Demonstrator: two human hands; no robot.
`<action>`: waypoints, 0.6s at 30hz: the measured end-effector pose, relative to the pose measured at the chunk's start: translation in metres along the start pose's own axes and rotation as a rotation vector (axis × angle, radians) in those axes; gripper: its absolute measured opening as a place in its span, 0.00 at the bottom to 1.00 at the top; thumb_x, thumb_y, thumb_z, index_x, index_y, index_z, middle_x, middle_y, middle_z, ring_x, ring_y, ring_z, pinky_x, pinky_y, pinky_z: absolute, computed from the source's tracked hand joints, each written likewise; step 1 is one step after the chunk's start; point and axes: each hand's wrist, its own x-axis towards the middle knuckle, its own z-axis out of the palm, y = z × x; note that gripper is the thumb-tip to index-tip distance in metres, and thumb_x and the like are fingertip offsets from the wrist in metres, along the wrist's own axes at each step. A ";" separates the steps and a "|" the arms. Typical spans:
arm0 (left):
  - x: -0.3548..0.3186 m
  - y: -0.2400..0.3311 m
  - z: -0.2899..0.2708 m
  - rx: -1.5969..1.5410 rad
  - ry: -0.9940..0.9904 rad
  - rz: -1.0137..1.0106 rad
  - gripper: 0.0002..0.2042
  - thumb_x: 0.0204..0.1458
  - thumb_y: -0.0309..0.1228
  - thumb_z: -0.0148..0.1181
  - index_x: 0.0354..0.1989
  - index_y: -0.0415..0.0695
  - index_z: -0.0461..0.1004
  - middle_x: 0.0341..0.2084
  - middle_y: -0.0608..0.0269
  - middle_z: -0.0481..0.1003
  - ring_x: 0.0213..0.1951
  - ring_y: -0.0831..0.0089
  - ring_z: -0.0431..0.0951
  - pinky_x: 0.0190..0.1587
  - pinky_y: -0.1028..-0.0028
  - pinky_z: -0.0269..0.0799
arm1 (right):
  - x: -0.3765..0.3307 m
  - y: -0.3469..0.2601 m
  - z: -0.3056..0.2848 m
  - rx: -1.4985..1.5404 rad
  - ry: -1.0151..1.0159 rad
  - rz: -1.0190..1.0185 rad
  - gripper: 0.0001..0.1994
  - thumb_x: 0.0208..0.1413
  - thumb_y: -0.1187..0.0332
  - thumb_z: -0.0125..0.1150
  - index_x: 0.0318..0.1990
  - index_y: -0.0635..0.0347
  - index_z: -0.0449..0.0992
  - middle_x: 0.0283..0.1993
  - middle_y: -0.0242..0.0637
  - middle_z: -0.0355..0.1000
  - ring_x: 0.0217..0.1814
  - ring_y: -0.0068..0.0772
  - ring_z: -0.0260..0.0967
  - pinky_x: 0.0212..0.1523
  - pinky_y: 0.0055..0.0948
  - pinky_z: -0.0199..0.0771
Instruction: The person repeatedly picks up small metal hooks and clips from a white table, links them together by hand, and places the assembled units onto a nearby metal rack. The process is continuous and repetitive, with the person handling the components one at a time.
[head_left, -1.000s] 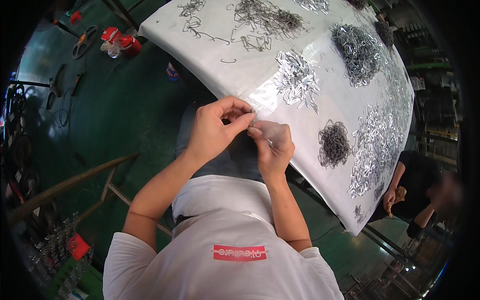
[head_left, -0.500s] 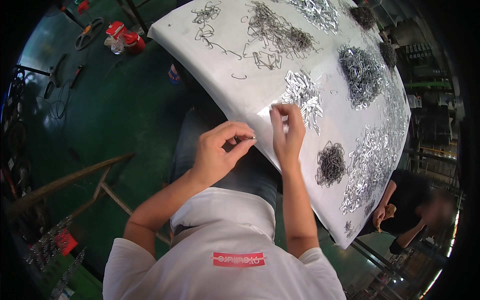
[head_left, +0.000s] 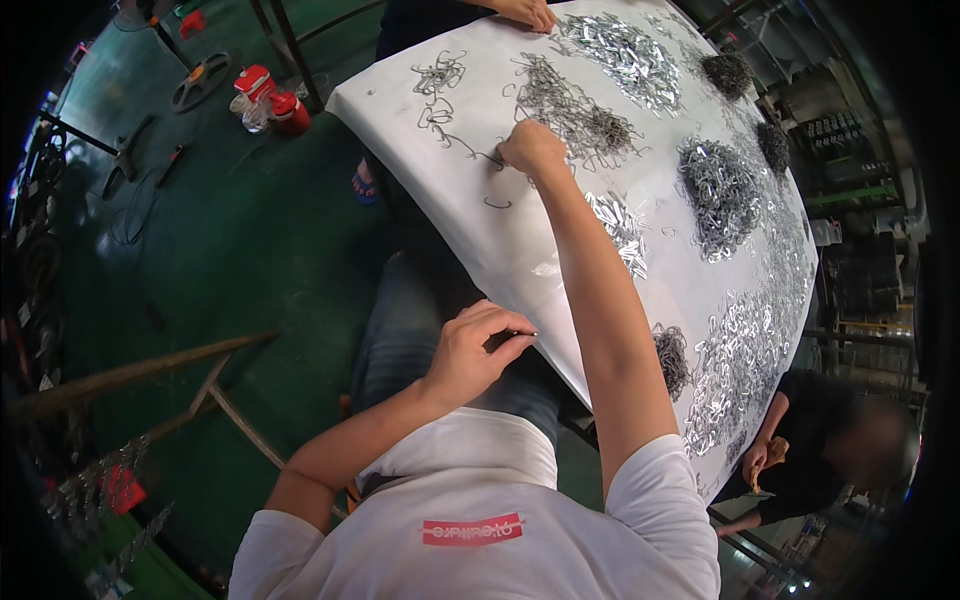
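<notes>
My left hand is above my lap near the table edge, thumb and forefinger pinched on a small metal piece whose tip sticks out. My right hand reaches far over the table, its fingers bent down and closed at the edge of the dark wire hooks. What those fingertips hold is hidden under the hand. Left of it lies a looser string of bent wire hooks. One single hook rests apart on the white tabletop. Beside my right forearm is a pile of shiny flat metal pieces.
More metal heaps cover the table: shiny strips, a grey pile, small links and dark wire. A co-worker's hand rests at the far edge; another person is at right. Red containers stand on the green floor.
My right hand has moved forward from near my left hand to the wire hooks. My left hand stays pinched above my lap. A co-worker's hand now shows at the far edge.
</notes>
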 end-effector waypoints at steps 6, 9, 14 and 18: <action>-0.006 -0.001 0.010 0.051 -0.022 -0.049 0.06 0.43 0.20 0.67 0.31 0.40 0.79 0.28 0.61 0.79 0.31 0.68 0.77 0.35 0.74 0.72 | 0.015 -0.005 0.019 0.014 0.021 -0.073 0.20 0.37 0.60 0.73 0.40 0.57 0.81 0.45 0.43 0.78 0.50 0.43 0.76 0.47 0.41 0.75; -0.008 0.002 0.014 0.054 -0.043 -0.085 0.06 0.44 0.19 0.66 0.32 0.39 0.79 0.28 0.59 0.78 0.30 0.69 0.77 0.35 0.74 0.72 | 0.016 0.001 0.029 0.013 0.001 -0.131 0.16 0.39 0.64 0.72 0.38 0.60 0.81 0.44 0.47 0.78 0.48 0.45 0.76 0.47 0.43 0.75; -0.007 0.000 0.013 -0.003 -0.054 -0.122 0.05 0.46 0.18 0.64 0.32 0.38 0.78 0.29 0.61 0.78 0.31 0.75 0.75 0.38 0.76 0.71 | -0.027 0.044 0.024 0.469 0.243 -0.093 0.10 0.46 0.73 0.65 0.36 0.68 0.75 0.33 0.47 0.77 0.37 0.45 0.78 0.36 0.38 0.78; -0.011 -0.004 0.017 -0.023 -0.085 -0.135 0.05 0.47 0.18 0.63 0.33 0.38 0.78 0.29 0.64 0.78 0.30 0.79 0.73 0.37 0.78 0.69 | -0.114 0.088 0.021 1.147 0.185 -0.117 0.06 0.51 0.75 0.63 0.34 0.69 0.74 0.27 0.40 0.75 0.28 0.29 0.75 0.28 0.28 0.77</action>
